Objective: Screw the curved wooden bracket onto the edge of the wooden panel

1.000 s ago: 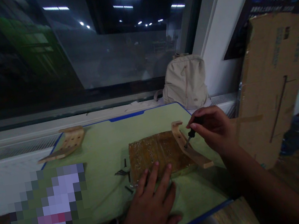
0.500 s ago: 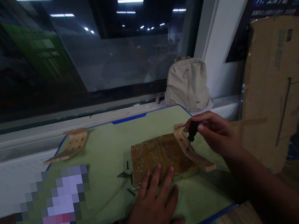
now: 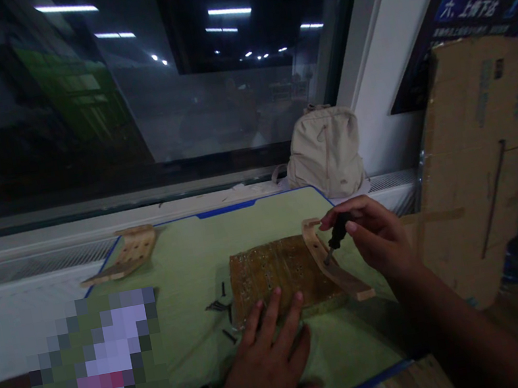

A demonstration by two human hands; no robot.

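Note:
My right hand (image 3: 379,233) is closed around the dark handle of a screwdriver (image 3: 338,232). Its tip points down into a hole in a curved wooden piece (image 3: 319,253), which lies along the right edge of a brown board (image 3: 277,271) with small holes in it. My left hand (image 3: 273,359) lies flat with fingers spread, its fingertips on the near edge of the board. Several dark screws (image 3: 216,306) lie on the table to the left of the board. Whether the tip sits on a screw head is too small to tell.
The green table (image 3: 183,247) has a blue edge. Another curved wooden piece (image 3: 131,251) with holes rests at its far left corner. A pixelated patch covers something at the left. A beige backpack (image 3: 324,149) stands by the window; a large cardboard sheet (image 3: 477,182) leans at the right.
The view has shifted slightly, so everything sits a little lower. My right hand's fingers have moved slightly on the screwdriver handle; my left hand stays on the board.

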